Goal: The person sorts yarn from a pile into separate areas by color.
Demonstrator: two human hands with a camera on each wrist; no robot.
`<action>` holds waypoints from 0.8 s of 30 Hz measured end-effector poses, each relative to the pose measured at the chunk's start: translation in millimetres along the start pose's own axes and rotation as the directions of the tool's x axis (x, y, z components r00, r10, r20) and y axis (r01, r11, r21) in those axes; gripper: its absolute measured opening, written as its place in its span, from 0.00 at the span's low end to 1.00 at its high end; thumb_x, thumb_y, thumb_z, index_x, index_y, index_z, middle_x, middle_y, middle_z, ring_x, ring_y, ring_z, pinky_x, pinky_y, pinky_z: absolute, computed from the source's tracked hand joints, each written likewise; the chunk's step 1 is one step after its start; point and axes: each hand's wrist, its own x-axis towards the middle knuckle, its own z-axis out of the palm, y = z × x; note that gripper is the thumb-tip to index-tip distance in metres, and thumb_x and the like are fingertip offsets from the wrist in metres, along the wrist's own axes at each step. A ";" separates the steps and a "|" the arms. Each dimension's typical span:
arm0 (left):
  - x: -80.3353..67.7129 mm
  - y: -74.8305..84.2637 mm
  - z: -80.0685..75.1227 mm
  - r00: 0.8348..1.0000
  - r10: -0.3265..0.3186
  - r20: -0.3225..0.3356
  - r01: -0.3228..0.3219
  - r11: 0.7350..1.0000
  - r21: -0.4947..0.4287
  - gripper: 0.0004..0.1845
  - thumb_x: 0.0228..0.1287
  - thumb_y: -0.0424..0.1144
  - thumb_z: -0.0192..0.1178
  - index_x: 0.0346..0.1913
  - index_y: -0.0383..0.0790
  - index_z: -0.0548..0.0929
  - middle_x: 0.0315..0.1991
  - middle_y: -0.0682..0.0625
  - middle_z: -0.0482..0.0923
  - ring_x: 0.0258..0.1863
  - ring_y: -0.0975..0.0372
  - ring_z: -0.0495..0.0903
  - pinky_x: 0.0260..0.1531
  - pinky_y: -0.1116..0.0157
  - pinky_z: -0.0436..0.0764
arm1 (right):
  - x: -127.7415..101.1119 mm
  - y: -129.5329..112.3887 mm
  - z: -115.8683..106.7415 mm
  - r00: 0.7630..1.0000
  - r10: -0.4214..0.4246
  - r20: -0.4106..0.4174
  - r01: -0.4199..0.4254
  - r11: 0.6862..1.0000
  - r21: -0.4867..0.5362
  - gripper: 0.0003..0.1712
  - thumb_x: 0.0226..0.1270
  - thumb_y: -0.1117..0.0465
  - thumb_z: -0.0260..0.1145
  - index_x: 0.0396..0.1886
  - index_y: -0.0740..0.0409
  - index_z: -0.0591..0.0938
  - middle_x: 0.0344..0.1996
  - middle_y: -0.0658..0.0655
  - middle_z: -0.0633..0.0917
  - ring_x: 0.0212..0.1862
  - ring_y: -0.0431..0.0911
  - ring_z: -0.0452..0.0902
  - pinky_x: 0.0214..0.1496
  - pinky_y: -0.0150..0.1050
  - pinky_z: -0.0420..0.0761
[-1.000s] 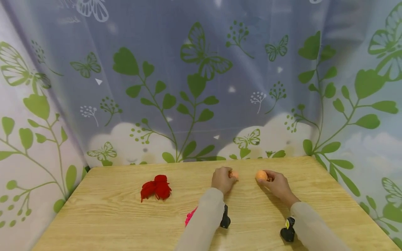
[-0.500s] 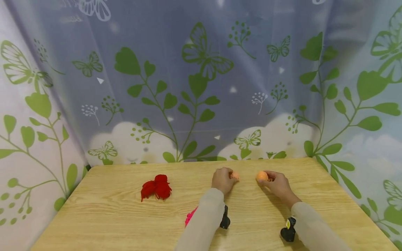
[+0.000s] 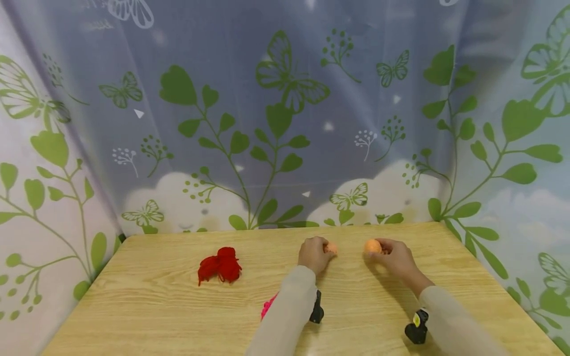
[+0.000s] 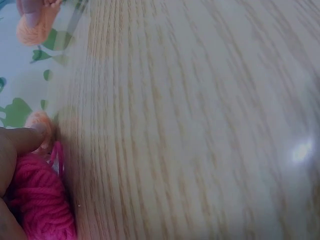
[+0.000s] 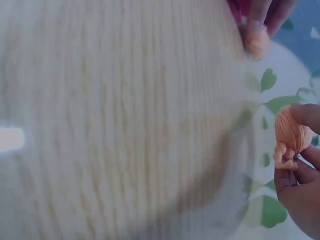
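My left hand [image 3: 313, 254] pinches a small peach yarn ball [image 3: 330, 248] low over the table near its back edge; the fingers hide part of the ball. To the right, my right hand [image 3: 396, 257] holds another peach yarn ball [image 3: 372, 246] between thumb and fingers. A crinkled loose bit of yarn [image 5: 285, 156] shows under that ball in the right wrist view. Pink yarn [image 4: 42, 197] looms large beside the left hand in the left wrist view. From the head, the same pink yarn [image 3: 268, 306] is mostly hidden behind the left forearm.
Red yarn bundles [image 3: 220, 265] lie together on the left part of the wooden table [image 3: 156, 306]. A curtain with printed leaves and butterflies [image 3: 294, 148] hangs behind the table and along both sides. Black wrist devices [image 3: 417, 327] are strapped under the sleeves.
My right hand and forearm shift slightly, and its peach ball turns a little in the fingers. The left hand keeps its hold with hardly any movement.
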 end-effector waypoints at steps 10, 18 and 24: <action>-0.6 -0.6 -0.9 1.000 0.027 0.010 -0.028 0.999 0.045 0.12 0.53 0.42 0.72 0.37 0.39 0.88 0.28 0.50 0.84 0.23 0.63 0.78 0.21 0.71 0.71 | -20.4 -23.2 -2.3 0.999 -0.049 0.016 0.050 0.997 -0.055 0.30 0.62 0.57 0.69 0.58 0.72 0.76 0.45 0.66 0.83 0.37 0.47 0.75 0.34 0.38 0.76; -0.8 -1.7 -2.6 0.999 0.037 0.019 -0.038 0.996 0.087 0.09 0.54 0.42 0.71 0.34 0.40 0.88 0.23 0.53 0.81 0.19 0.65 0.74 0.18 0.71 0.69 | -50.3 -38.2 0.3 0.996 -0.046 0.072 0.046 0.999 0.004 0.31 0.60 0.56 0.71 0.58 0.70 0.76 0.50 0.66 0.82 0.43 0.50 0.78 0.39 0.39 0.79; -0.8 -4.3 -0.7 0.998 0.053 0.016 -0.054 0.991 0.125 0.08 0.55 0.42 0.71 0.33 0.42 0.87 0.23 0.53 0.82 0.20 0.64 0.76 0.19 0.70 0.70 | -74.8 -39.4 6.1 0.988 -0.038 0.151 0.029 0.998 0.059 0.31 0.59 0.57 0.72 0.57 0.71 0.77 0.48 0.65 0.83 0.42 0.47 0.78 0.38 0.35 0.79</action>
